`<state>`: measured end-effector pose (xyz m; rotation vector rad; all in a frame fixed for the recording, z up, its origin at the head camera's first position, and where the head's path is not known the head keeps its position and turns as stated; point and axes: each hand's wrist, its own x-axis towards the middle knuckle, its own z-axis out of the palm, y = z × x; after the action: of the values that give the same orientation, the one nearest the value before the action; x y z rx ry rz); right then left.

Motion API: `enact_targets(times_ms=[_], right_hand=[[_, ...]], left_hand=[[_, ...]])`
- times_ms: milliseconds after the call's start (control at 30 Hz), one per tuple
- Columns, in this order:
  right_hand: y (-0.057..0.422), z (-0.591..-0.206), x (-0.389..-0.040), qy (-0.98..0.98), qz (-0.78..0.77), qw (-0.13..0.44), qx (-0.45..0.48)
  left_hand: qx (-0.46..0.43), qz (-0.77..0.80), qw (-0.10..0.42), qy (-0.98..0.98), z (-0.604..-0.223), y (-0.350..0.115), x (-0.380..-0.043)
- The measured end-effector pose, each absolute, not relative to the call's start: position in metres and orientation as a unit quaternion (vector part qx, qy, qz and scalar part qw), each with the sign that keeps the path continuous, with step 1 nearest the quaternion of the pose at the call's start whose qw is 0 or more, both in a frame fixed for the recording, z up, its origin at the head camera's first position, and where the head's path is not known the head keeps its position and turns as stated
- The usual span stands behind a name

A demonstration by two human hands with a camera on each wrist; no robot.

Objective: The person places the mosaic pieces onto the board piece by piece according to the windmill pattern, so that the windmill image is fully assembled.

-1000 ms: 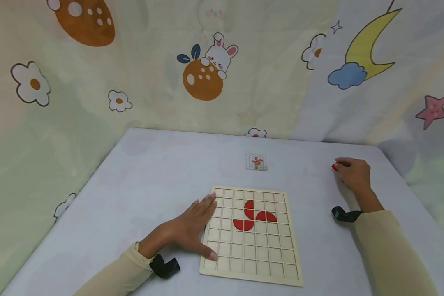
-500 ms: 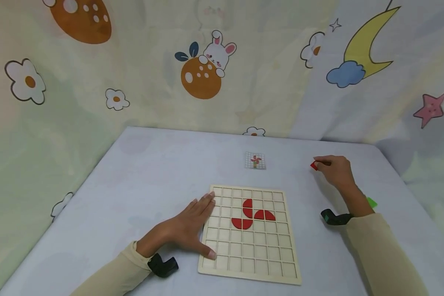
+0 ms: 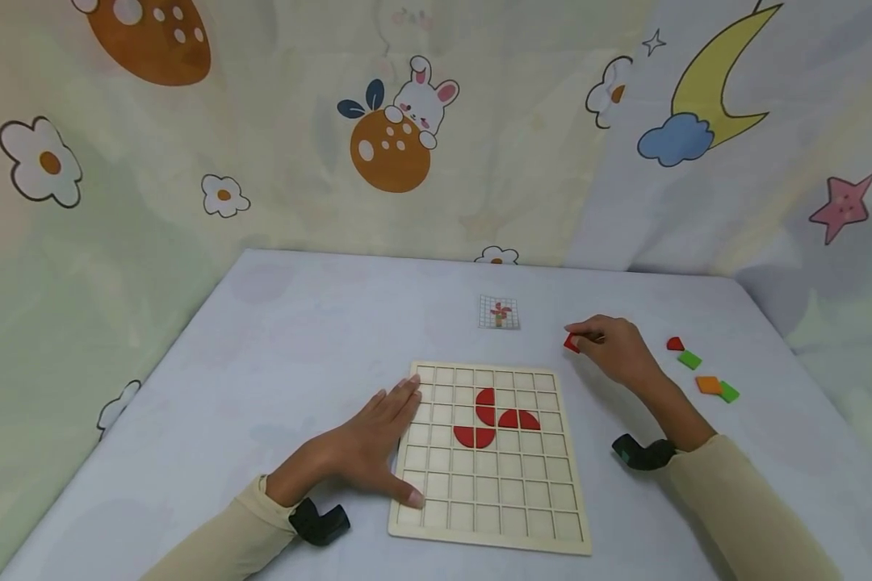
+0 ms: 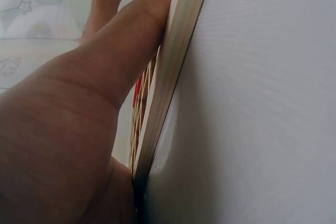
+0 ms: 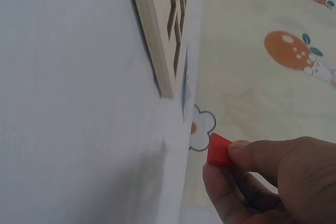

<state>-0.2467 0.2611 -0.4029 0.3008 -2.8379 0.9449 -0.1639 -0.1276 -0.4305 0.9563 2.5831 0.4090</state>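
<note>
In separate cells of the wooden grid board (image 3: 510, 490), six red quarter-circles (image 3: 486, 437) are seated as three pairs. Another red piece (image 3: 571, 344) is pinched between thumb and finger by the right grip (image 3: 614, 351), raised over the counter (image 3: 320, 323) near the board's far right corner. The board's left edge is touched by the left grip (image 3: 366, 452), released, fingers outstretched.
</note>
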Motion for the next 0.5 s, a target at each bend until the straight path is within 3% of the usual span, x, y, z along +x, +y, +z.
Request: enact_targets(times_ms=[500], right_hand=[[0.227,-0.408,-0.211,-0.918,0.348,0.021,0.188]], left_hand=[[0.343,0.142,0.172,0.912,-0.433,-0.129,-0.166]])
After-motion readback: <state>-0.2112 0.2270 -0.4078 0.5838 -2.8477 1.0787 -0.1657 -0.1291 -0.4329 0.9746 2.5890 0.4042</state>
